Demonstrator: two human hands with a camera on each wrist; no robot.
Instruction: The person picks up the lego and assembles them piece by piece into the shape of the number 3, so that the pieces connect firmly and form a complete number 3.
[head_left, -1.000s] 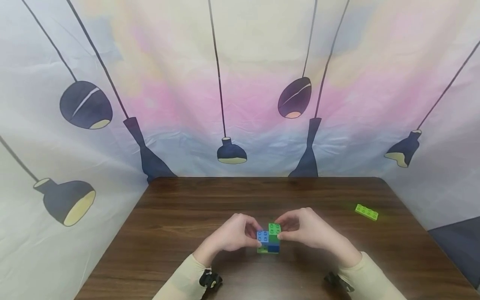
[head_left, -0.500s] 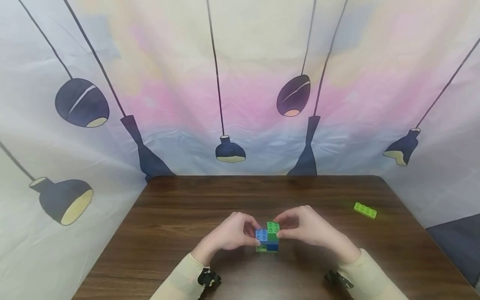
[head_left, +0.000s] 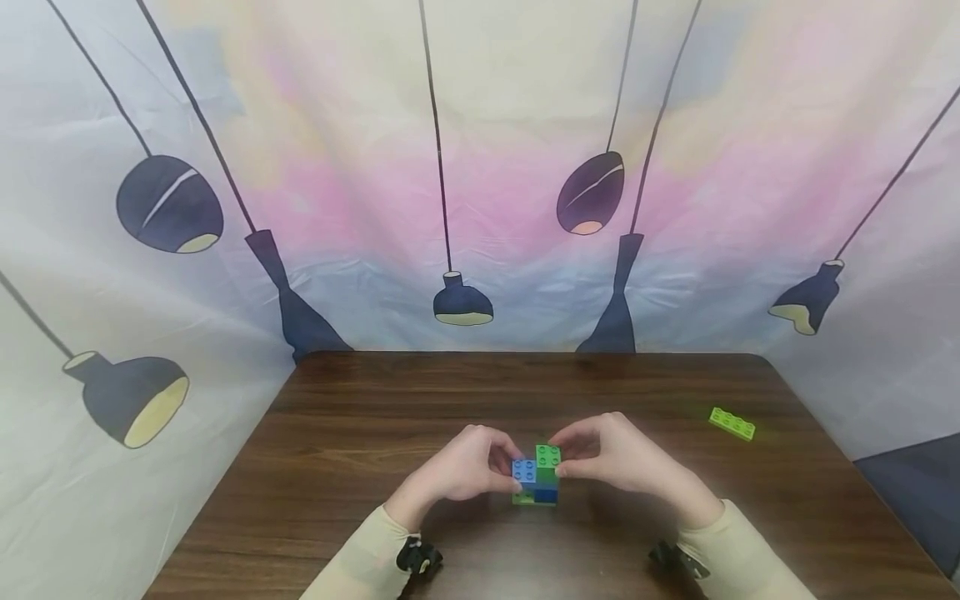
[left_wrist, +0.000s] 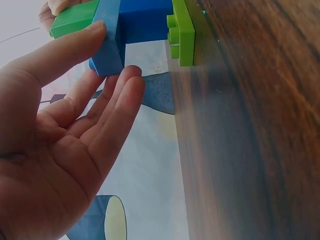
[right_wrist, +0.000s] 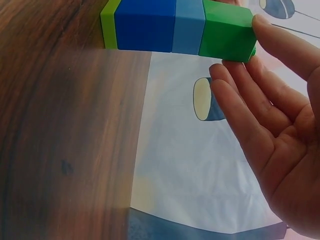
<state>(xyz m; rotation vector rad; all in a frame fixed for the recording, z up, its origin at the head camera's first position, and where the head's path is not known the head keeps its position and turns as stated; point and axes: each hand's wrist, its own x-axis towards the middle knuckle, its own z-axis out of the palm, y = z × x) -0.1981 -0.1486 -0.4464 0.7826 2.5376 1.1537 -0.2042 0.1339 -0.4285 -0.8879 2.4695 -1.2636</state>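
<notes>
A small stack of toy building bricks stands on the table between both hands. At its bottom is a thin lime plate [left_wrist: 187, 35], with a dark blue brick [right_wrist: 145, 25] on one end of it. A lighter blue brick [head_left: 523, 472] lies over that and juts out to the left. The green brick [head_left: 548, 462] sits on top at the right. My left hand [head_left: 468, 467] pinches the jutting end of the lighter blue brick between thumb and fingers. With thumb and fingertips, my right hand [head_left: 615, 454] pinches the green brick from the right.
A separate lime plate with studs [head_left: 732, 423] lies toward the back right of the brown wooden table [head_left: 375, 400]. Behind the table hangs a cloth [head_left: 360, 167] printed with lamps. Both forearms wear pale sleeves with dark wrist cameras.
The hands and the stack hold nearly the same position. The whole view shifts slightly between frames.
</notes>
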